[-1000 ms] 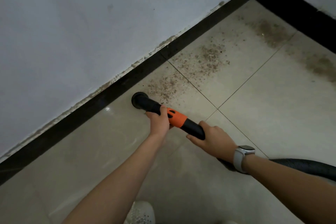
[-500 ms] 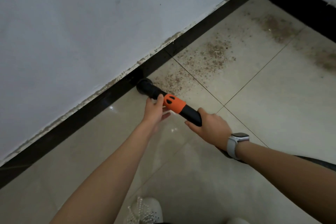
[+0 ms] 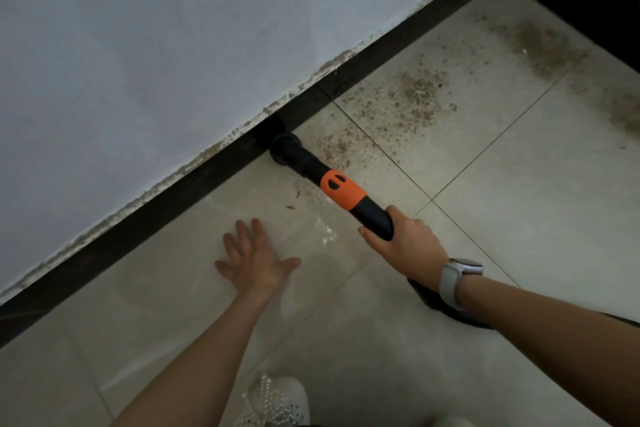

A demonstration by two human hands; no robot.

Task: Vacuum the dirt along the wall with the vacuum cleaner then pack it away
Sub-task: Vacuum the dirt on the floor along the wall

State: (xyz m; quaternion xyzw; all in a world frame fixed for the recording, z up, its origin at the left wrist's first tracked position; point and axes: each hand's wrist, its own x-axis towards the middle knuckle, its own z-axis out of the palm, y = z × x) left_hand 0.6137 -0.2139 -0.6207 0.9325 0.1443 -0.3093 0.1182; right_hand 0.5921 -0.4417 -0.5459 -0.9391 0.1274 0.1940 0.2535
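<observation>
Dirt [image 3: 412,104], a scatter of brown crumbs and dust, lies on the glossy beige tiled floor [image 3: 502,201] along a black skirting strip [image 3: 173,201] at the foot of a pale grey wall [image 3: 156,45]. The thickest patch sits at about one o'clock from the frame's centre, with fainter smears near the room corner at two o'clock.

The black plastic vacuum nozzle tube with an orange collar [image 3: 341,189] slants from the centre up toward eleven o'clock. Its round black mouth rests on the floor, touching the skirting strip, just beside the near edge of the dirt. A few loose crumbs lie on the tile at seven o'clock from the orange collar.

The right hand [image 3: 405,239] is wrapped around the black lower end of the tube, fingers curled over it. A watch with a pale band [image 3: 453,276] sits on that wrist. Behind the wrist, at four o'clock, a dark ribbed hose [image 3: 446,308] runs off under the forearm.

The left hand [image 3: 256,260] is apart from the tube, at eight o'clock from the collar, fingers straight and spread, palm facing the floor. Whether it touches the tile cannot be told.

At six o'clock, at the frame's bottom edge, a white shoe with beaded laces [image 3: 277,402] shows.
</observation>
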